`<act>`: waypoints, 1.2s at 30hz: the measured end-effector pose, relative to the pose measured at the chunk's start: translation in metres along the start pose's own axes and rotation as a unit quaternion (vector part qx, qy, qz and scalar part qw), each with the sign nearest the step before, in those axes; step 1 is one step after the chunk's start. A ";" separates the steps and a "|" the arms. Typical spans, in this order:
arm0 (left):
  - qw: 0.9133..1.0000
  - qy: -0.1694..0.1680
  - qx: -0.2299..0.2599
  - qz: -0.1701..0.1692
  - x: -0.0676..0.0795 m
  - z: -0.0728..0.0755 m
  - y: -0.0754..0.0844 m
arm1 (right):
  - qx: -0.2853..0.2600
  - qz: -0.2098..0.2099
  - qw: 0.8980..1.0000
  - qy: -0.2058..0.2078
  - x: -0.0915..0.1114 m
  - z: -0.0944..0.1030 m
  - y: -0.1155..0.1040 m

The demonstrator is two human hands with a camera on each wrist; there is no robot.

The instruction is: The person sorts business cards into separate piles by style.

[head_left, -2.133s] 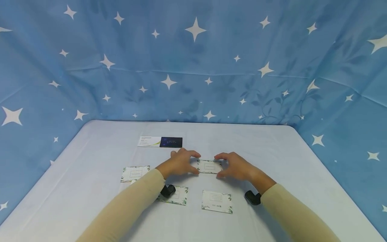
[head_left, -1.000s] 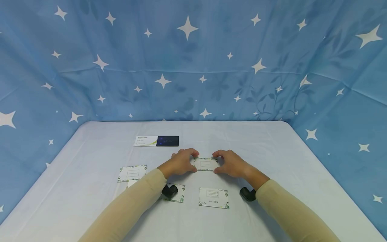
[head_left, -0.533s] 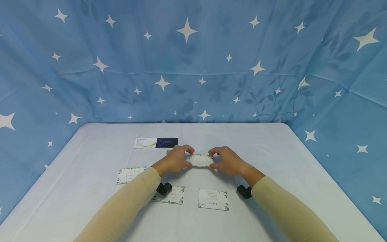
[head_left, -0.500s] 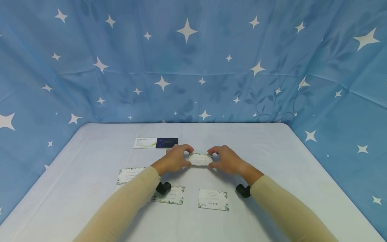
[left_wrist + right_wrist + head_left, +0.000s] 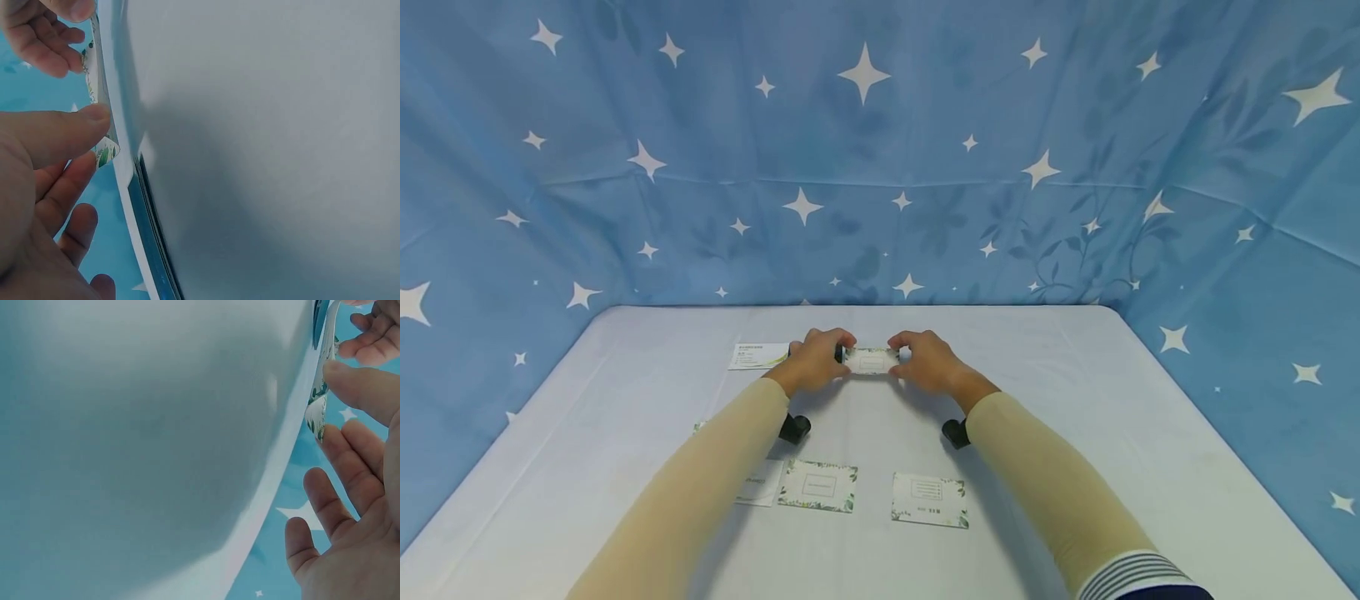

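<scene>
Both hands hold a thin stack of white leaf-bordered cards (image 5: 871, 361) by its two short ends, above the far part of the table. My left hand (image 5: 816, 360) pinches the left end between thumb and fingers; my right hand (image 5: 928, 360) pinches the right end the same way. In the left wrist view the held cards (image 5: 103, 87) stand edge-on, with a corner showing below the thumb. The right wrist view shows the cards (image 5: 320, 387) between thumb (image 5: 359, 384) and forefinger. Beside the left hand, the dark card stack (image 5: 153, 225) is mostly hidden in the head view.
A white card with a green curve (image 5: 756, 356) lies at the back left. Nearer lie a leaf-bordered card (image 5: 818, 486), a lettered leaf-bordered card (image 5: 928, 500) and a white card (image 5: 762, 482) partly under the left sleeve. A starry blue curtain (image 5: 880, 167) hangs behind the table (image 5: 1037, 350).
Both hands have carried the leaf-bordered cards away from me and to the left, beside the dark cards, which the left hand now largely covers.
</scene>
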State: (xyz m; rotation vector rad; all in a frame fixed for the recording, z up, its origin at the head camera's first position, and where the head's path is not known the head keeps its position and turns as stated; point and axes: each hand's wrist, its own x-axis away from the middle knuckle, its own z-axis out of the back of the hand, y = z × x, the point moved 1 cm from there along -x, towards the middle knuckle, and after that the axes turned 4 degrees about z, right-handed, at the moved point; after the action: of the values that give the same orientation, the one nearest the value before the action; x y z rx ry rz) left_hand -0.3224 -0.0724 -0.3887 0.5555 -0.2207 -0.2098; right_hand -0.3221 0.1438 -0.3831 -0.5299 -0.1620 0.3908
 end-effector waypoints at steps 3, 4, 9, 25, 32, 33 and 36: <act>1.000 -0.003 0.001 0.004 -0.007 0.000 -0.003 | 0.001 -0.019 1.000 0.000 -0.008 -0.001 -0.001; 1.000 -0.004 0.000 0.007 -0.009 0.000 -0.003 | 0.004 -0.023 1.000 -0.001 -0.011 -0.001 -0.001; 1.000 -0.011 -0.001 0.027 -0.016 -0.002 -0.005 | 0.023 -0.031 0.999 -0.007 -0.018 -0.003 0.001; 0.998 -0.031 -0.011 0.051 -0.019 0.000 -0.001 | 0.001 -0.027 1.000 -0.013 -0.024 -0.010 0.011; 0.997 -0.034 -0.021 0.059 -0.020 -0.001 -0.002 | -0.004 -0.032 0.999 -0.017 -0.027 -0.012 0.014; 0.997 -0.034 -0.022 0.058 -0.021 -0.002 -0.003 | -0.004 -0.034 0.999 -0.018 -0.027 -0.012 0.014; 0.998 -0.032 -0.024 0.056 -0.022 -0.002 -0.003 | -0.004 -0.038 0.999 -0.017 -0.027 -0.013 0.014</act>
State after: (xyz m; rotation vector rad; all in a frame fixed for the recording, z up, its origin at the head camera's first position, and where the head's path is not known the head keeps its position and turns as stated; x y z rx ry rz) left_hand -0.3429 -0.0684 -0.3958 0.4881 -0.3084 -0.1235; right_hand -0.3481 0.1378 -0.4025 -0.5231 -0.2168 0.3256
